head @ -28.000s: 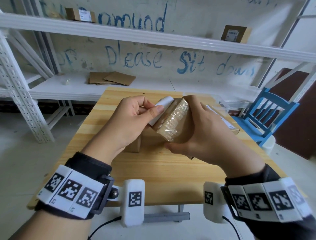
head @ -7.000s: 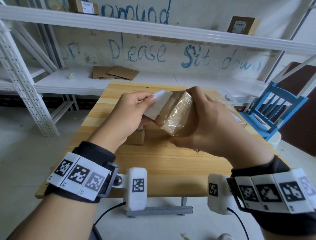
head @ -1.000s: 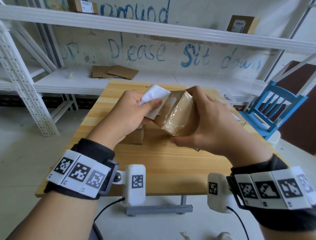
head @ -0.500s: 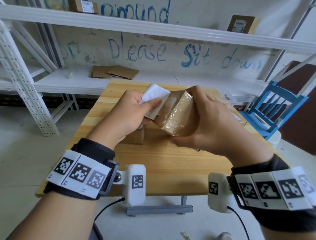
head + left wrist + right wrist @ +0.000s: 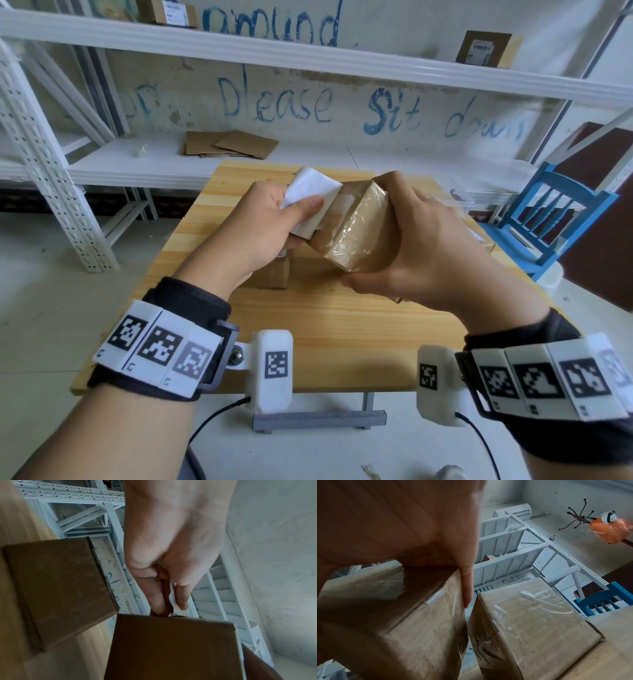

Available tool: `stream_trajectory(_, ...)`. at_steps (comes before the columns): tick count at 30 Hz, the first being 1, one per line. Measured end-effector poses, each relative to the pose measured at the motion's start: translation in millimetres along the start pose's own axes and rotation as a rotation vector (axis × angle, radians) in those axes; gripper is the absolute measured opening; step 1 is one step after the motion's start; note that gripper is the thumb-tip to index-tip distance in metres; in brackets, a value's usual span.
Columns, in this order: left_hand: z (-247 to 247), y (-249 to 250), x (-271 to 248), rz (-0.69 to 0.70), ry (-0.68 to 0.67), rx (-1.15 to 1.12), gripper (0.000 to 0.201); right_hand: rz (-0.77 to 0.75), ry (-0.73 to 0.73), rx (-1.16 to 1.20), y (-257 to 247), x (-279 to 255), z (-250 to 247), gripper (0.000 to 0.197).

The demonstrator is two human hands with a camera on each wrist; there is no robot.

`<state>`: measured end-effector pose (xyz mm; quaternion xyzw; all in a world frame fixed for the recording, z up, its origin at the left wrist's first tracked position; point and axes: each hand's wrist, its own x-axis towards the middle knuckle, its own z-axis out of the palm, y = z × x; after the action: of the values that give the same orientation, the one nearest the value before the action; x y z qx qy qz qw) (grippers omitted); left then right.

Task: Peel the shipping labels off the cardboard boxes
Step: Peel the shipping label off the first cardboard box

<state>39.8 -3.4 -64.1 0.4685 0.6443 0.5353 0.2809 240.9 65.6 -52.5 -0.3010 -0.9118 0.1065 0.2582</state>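
Peel in progress on one cardboard box [image 5: 356,229], held tilted in the air above the tabletop [image 5: 329,322].

- Right hand [image 5: 421,246]: fingers wrapped round the box from the far side, thumb underneath. Firm hold, box braced.
- Left hand [image 5: 260,229]: thumb and fingers clamped on the white shipping label [image 5: 313,198]. In the left wrist view the label edge [image 5: 173,599] is seen pinched between thumb and forefinger.
- Label state: most of it is lifted and folded back toward the left hand. Its lower right edge looks attached along the box face; whitish residue is visible on the exposed face beside it. Judged as largely peeled, not yet free.
- Box is wrapped in clear glossy tape; the sheen is plain in the right wrist view [image 5: 426,622].

Remaining, as far as can be seen:
- A second small box [image 5: 274,274] sits on the tabletop under the left hand, with a bit of white showing at its top edge. Whether that is a label cannot be told.
- Another taped box [image 5: 534,615] lies on the tabletop just beside the held one. No label is visible on the faces shown.
- Two boxes with labels are seen on the upper shelf [image 5: 342,65]: one at left [image 5: 168,12], one at right [image 5: 486,49]. Whether they belong to the job cannot be told.

Estimate: current label close to off; at least one or two more boxes to be checked.
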Motion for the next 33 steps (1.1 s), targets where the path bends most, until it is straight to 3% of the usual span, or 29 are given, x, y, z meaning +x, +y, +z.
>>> stream_trajectory(33, -0.8, -5.5, 3.0, 0.007, -0.005, -0.048, 0.024, -0.016, 0.003, 0.008, -1.5, -0.2, -0.5, 0.09)
